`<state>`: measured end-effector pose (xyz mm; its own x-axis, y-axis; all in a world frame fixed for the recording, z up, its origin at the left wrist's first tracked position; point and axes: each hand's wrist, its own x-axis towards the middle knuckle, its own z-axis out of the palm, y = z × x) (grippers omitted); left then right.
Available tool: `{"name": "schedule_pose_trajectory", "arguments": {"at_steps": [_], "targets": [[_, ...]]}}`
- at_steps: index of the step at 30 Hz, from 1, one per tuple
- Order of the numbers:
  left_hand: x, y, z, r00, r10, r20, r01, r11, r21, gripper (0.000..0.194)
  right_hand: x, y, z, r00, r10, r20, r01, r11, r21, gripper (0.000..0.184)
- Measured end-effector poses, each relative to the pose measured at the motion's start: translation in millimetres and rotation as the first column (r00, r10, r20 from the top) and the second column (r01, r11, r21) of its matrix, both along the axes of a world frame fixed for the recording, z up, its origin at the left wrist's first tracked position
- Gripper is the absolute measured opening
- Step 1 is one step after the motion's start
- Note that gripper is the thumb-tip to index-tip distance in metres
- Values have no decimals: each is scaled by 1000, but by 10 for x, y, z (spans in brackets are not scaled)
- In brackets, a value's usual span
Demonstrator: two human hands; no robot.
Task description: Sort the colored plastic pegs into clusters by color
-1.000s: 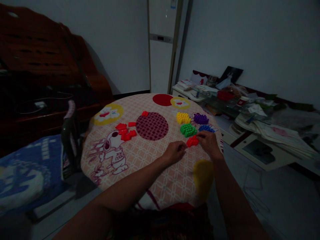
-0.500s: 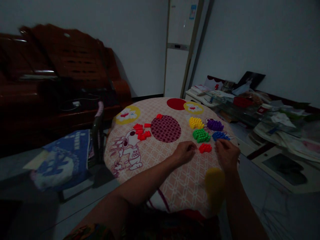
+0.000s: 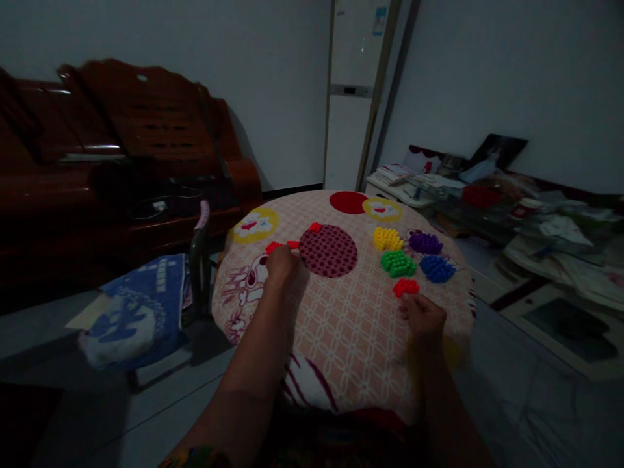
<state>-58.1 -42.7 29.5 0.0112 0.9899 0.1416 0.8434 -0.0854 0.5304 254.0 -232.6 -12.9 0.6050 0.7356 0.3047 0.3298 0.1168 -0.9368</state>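
Note:
My left hand (image 3: pixel 283 265) is over the loose red plastic pieces (image 3: pixel 272 247) on the left of the table, and its back hides the fingertips and some pieces. My right hand (image 3: pixel 425 316) has its fingers curled together at the near edge of a small red cluster (image 3: pixel 406 287); whether anything is between them is too small to tell. Behind that cluster lie bumpy groups of small pieces: green (image 3: pixel 398 263), blue (image 3: pixel 437 268), yellow (image 3: pixel 388 238) and purple (image 3: pixel 426 244). A single red piece (image 3: pixel 316 227) rests by the dark checked circle of the cloth.
A patterned cloth covers the round table (image 3: pixel 341 331). To the left stands a chair with a blue cloth (image 3: pixel 141 312), before a wooden sofa (image 3: pixel 146 123). A cluttered glass-topped cabinet (image 3: pixel 492 195) runs along the right. A tall white unit (image 3: pixel 348 130) stands at the back.
My left hand has moved left, from beside the small red cluster to the loose red pieces. My right hand has drawn back from the blue group toward the near edge of the red cluster.

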Motion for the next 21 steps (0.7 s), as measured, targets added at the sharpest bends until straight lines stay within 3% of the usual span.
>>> {"name": "schedule_pose_trajectory", "arguments": {"at_steps": [3, 5, 7, 10, 12, 14, 16, 21], "targets": [[52, 53, -5, 996, -43, -75, 40, 998, -38, 18, -12, 2, 7, 1000, -11, -14, 11, 1000, 3, 43], [229, 34, 20, 978, -206, -27, 205, 978, -37, 14, -13, 6, -3, 1000, 8, -11, -8, 1000, -1, 39], [495, -70, 43, 920, -378, 101, 382, 924, -29, 12, -15, 9, -11, 999, 47, 1, -47, 999, -3, 36], [962, -386, 30, 699, -611, 372, 656, 755, 8, 18, -39, 7, 2, 989, 127, 72, -128, 992, 8, 29], [1233, -637, -13, 512, -714, 477, 797, 602, 47, 23, -69, -6, 21, 968, 195, 155, -199, 980, 12, 26], [1419, -848, -70, 449, -736, 507, 819, 566, 96, 26, -93, -28, 37, 943, 245, 227, -253, 967, 7, 25], [1516, -979, -125, 424, -720, 549, 819, 563, 107, 27, -91, -55, 49, 928, 262, 263, -273, 962, 3, 22], [1555, -1022, -168, 321, -692, 647, 826, 538, 166, 29, 95, -115, 90, 937, 186, 294, -207, 978, 40, 15]]}}
